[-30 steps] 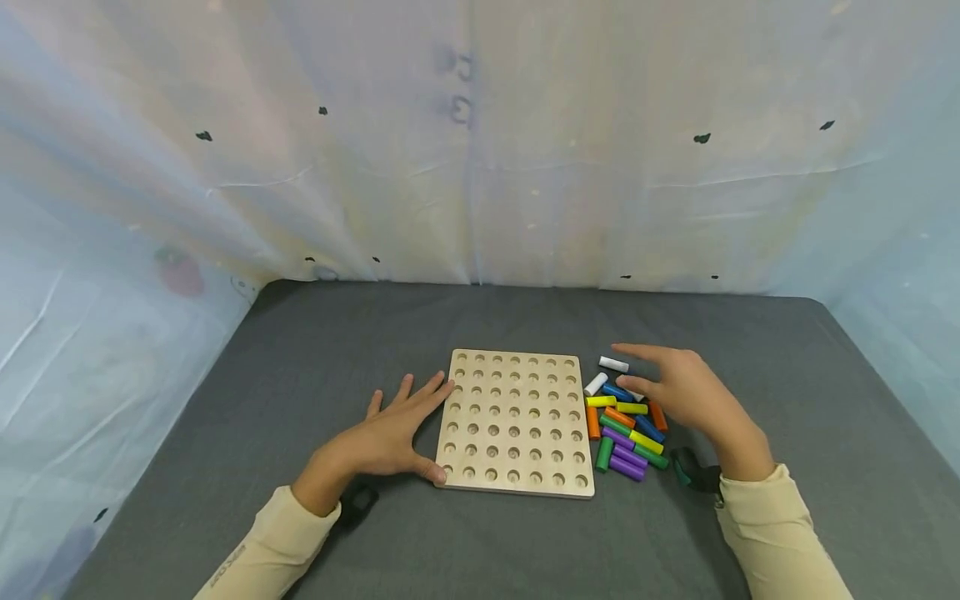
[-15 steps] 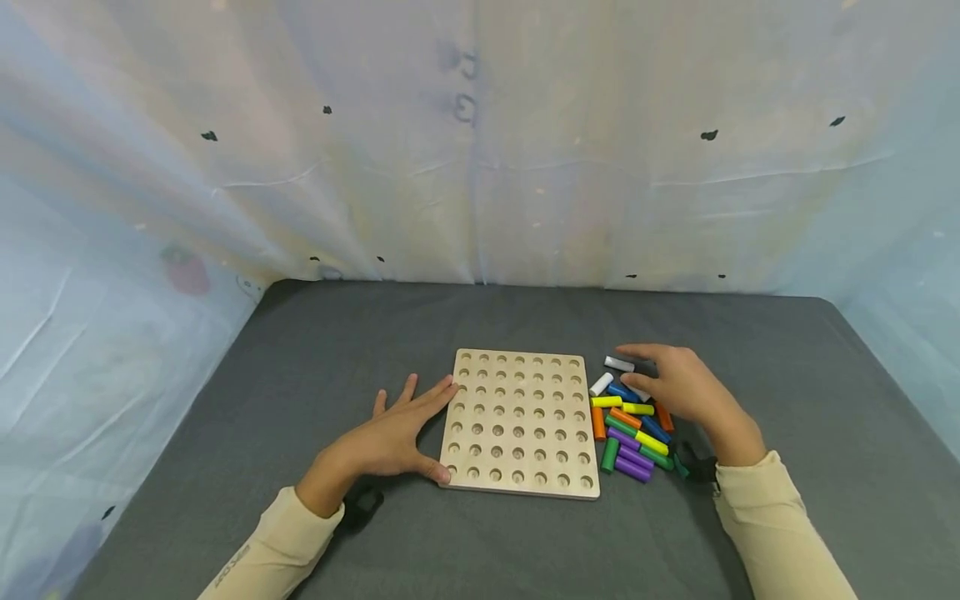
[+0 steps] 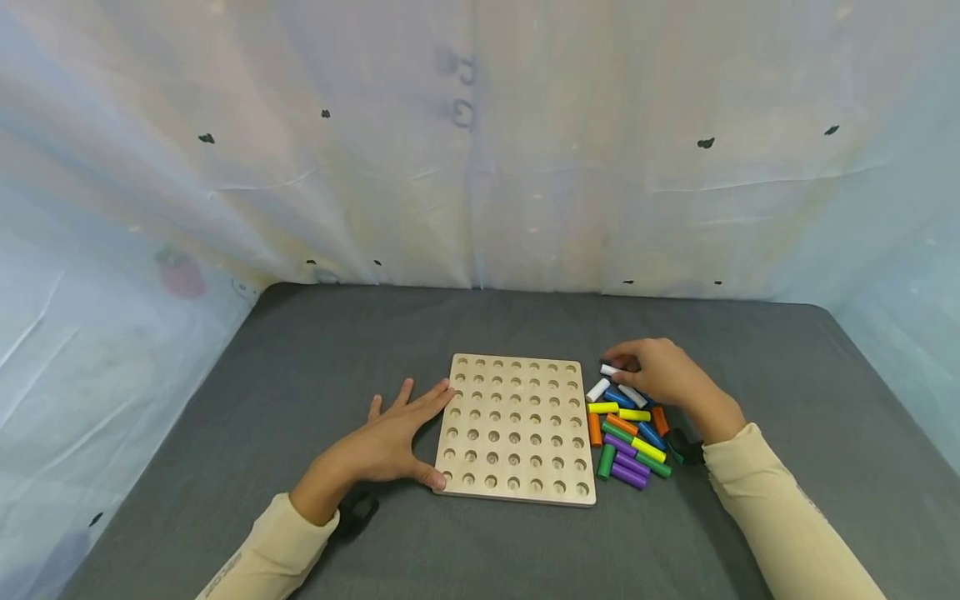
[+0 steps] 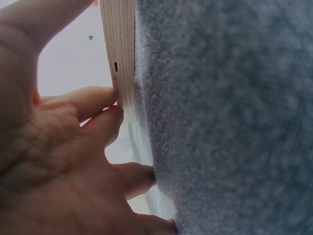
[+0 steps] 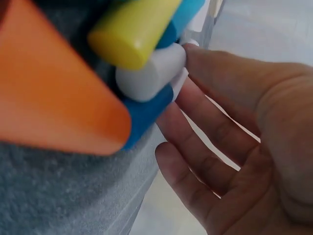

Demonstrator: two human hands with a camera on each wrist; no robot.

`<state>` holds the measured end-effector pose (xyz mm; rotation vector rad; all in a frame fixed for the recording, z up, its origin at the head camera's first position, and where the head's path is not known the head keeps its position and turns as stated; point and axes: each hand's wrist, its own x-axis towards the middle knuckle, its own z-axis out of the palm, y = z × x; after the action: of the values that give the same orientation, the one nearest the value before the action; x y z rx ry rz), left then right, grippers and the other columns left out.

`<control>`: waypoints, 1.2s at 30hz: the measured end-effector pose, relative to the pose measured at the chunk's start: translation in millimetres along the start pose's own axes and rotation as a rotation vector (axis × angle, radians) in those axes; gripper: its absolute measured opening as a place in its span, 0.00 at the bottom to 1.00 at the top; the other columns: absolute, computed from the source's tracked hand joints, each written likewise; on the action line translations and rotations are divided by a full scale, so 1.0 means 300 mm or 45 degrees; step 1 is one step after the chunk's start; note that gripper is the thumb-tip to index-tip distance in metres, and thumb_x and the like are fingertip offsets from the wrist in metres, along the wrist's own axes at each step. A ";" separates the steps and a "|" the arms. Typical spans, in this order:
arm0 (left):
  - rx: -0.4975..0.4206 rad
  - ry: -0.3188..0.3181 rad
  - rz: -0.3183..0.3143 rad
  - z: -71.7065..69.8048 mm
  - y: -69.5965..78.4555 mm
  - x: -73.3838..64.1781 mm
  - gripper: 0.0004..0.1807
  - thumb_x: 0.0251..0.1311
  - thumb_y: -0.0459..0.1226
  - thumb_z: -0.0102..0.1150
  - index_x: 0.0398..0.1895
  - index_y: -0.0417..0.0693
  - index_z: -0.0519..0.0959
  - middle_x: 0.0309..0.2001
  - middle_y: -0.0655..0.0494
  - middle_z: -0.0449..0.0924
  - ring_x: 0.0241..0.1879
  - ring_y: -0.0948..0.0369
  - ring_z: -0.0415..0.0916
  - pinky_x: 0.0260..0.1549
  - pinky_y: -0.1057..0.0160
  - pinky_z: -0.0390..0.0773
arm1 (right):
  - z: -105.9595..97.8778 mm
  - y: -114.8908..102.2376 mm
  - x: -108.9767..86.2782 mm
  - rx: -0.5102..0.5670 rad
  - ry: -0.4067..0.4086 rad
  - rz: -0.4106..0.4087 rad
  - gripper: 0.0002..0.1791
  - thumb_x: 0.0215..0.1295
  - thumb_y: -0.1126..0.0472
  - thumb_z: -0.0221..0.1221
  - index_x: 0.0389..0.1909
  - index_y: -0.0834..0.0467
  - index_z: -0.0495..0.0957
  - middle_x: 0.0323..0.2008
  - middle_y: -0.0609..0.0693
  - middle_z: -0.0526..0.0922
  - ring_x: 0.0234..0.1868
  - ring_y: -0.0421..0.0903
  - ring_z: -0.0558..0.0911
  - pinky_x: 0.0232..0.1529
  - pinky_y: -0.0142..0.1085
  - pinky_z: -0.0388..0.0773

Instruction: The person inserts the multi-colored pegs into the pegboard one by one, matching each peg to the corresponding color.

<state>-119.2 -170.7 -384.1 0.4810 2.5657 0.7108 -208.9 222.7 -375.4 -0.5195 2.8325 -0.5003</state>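
Note:
A square wooden pegboard (image 3: 516, 429) with rows of round holes lies flat on the grey cloth. My left hand (image 3: 382, 439) is spread along its left side, thumb at the near corner and index finger at the edge. The left wrist view shows fingertips against the layered side of the board (image 4: 119, 54). Right of the board lies a heap of coloured pegs. Over its far end, my right hand (image 3: 663, 372) pinches a white peg (image 3: 608, 369) between thumb and fingers. Another white peg (image 5: 151, 73) lies close by the thumb in the right wrist view, partly covering a blue peg (image 5: 149, 115).
Yellow (image 3: 603, 407), orange (image 3: 595, 430), green (image 3: 605, 462) and purple pegs (image 3: 630, 476) lie loosely piled against the board's right side. A pale printed curtain (image 3: 525, 167) hangs behind the grey table (image 3: 420, 325) and along its sides.
My right hand has moved slightly left, and its thumb and fingers have closed on the far white peg. The left hand stays at the board's left side.

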 end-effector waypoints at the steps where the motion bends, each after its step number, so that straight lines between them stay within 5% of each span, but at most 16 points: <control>1: 0.000 0.004 -0.001 0.000 0.001 0.001 0.67 0.36 0.56 0.79 0.80 0.62 0.48 0.81 0.63 0.39 0.79 0.41 0.25 0.66 0.26 0.25 | 0.003 0.001 0.001 -0.001 0.003 -0.003 0.19 0.68 0.59 0.62 0.58 0.59 0.80 0.45 0.55 0.87 0.44 0.50 0.84 0.46 0.49 0.80; 21: -0.005 0.011 -0.007 0.002 0.004 0.007 0.67 0.36 0.55 0.80 0.80 0.63 0.48 0.81 0.63 0.40 0.79 0.41 0.26 0.67 0.26 0.26 | 0.013 -0.017 -0.019 0.021 0.054 -0.042 0.16 0.70 0.61 0.60 0.56 0.57 0.81 0.45 0.53 0.86 0.44 0.48 0.83 0.47 0.49 0.80; 36: -0.007 0.017 -0.009 -0.001 0.003 -0.001 0.67 0.35 0.55 0.80 0.80 0.63 0.48 0.81 0.62 0.41 0.79 0.40 0.26 0.66 0.25 0.27 | 0.005 -0.023 -0.017 0.049 0.128 0.074 0.13 0.69 0.55 0.62 0.51 0.54 0.80 0.46 0.54 0.88 0.46 0.53 0.85 0.49 0.53 0.80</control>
<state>-118.9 -170.2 -383.5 0.4661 2.5761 0.7210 -201.7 218.1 -373.6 -0.4146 2.9169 -0.5841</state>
